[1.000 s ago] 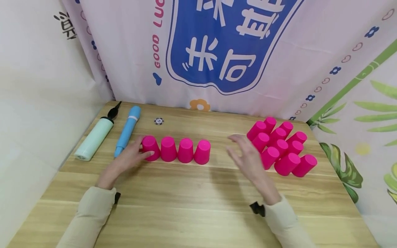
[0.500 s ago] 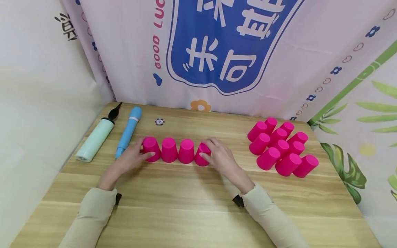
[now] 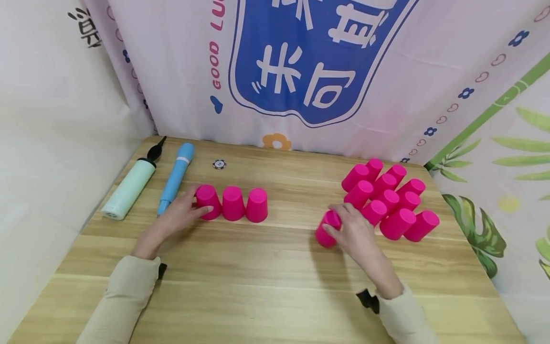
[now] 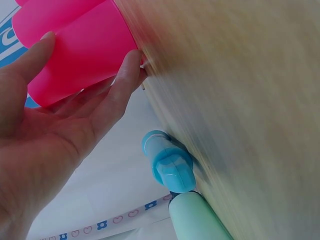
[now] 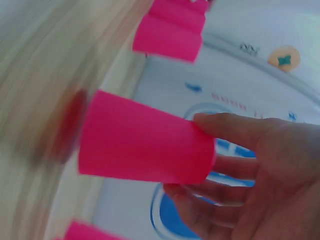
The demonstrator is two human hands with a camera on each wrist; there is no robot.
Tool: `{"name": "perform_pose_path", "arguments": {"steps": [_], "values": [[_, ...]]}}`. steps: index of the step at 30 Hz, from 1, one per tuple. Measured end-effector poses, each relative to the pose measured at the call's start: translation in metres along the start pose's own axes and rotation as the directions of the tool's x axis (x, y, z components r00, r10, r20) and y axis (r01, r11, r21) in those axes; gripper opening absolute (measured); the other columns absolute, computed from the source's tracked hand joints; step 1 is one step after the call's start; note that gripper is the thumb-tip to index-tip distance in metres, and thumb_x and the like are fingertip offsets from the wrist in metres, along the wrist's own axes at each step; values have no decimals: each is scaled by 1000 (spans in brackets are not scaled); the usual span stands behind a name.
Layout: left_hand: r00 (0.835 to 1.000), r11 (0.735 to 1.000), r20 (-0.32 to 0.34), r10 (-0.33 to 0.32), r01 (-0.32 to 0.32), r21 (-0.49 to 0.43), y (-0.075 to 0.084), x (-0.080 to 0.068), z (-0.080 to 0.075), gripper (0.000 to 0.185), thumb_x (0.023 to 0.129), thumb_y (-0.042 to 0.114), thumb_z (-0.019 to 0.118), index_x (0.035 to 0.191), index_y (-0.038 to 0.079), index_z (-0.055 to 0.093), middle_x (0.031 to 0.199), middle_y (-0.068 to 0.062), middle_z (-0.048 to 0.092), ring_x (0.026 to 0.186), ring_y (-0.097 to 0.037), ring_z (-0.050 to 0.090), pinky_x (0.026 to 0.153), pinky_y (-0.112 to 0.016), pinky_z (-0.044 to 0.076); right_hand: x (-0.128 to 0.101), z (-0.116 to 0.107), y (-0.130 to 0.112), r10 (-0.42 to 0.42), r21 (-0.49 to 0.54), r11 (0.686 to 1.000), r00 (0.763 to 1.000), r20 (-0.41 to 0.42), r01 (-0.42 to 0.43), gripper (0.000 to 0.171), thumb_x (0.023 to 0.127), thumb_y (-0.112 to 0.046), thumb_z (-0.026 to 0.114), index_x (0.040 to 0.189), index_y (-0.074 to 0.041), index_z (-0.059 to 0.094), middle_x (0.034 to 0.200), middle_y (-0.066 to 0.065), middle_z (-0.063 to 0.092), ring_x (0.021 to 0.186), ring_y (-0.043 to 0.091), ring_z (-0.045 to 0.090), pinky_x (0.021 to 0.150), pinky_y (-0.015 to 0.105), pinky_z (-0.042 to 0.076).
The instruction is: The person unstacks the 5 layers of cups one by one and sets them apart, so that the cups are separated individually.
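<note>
Three pink plastic cups stand upside down in a row left of the table's middle, the middle cup (image 3: 233, 204) among them. My left hand (image 3: 182, 208) holds the leftmost pink cup (image 4: 90, 55), thumb on one side and fingers on the other. My right hand (image 3: 354, 231) grips another upside-down pink cup (image 5: 142, 142) near its narrow end. In the right wrist view that cup is off the tabletop. Just beyond my right hand, several more upside-down pink cups (image 3: 398, 223) stand in a cluster.
At the left of the wooden table (image 3: 240, 286) lie a pale green hand pump (image 3: 130, 188) with a black nozzle and a blue pump-like tube (image 3: 175, 177). A small round chip (image 3: 219, 164) lies behind the row. A printed curtain (image 3: 180, 95) hangs along the back.
My right hand came left to the row's rightmost cup, gripped it, and carried it right toward the cluster. Four-cup row became three. My left hand stays at the leftmost cup.
</note>
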State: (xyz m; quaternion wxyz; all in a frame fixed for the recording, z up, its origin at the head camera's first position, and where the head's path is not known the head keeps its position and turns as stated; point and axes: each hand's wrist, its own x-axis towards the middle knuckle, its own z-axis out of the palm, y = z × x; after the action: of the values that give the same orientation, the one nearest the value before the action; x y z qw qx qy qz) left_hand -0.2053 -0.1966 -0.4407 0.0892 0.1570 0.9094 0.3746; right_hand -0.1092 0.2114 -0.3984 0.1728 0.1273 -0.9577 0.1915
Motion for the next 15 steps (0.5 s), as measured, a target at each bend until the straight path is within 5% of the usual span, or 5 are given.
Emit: {"name": "perform_pose_path", "arguments": {"steps": [6, 15], "values": [[1000, 1000, 1, -7, 7, 12, 1, 0, -2, 60, 97, 26, 60, 138, -4, 29, 130, -29, 50, 121, -45, 48, 98, -56, 44, -24, -35, 27, 164, -90, 982, 986, 0, -164, 46, 70, -10, 86, 109, 3, 64, 94, 17, 60, 72, 28, 59, 52, 40, 52], [1000, 1000, 5, -8, 8, 10, 4, -1, -2, 59, 97, 25, 60, 138, -5, 30, 131, -29, 49, 123, -46, 47, 99, -57, 43, -41, -54, 57, 239, -77, 967, 970, -36, -242, 47, 70, -4, 84, 109, 9, 62, 88, 21, 57, 71, 30, 55, 53, 40, 51]]}}
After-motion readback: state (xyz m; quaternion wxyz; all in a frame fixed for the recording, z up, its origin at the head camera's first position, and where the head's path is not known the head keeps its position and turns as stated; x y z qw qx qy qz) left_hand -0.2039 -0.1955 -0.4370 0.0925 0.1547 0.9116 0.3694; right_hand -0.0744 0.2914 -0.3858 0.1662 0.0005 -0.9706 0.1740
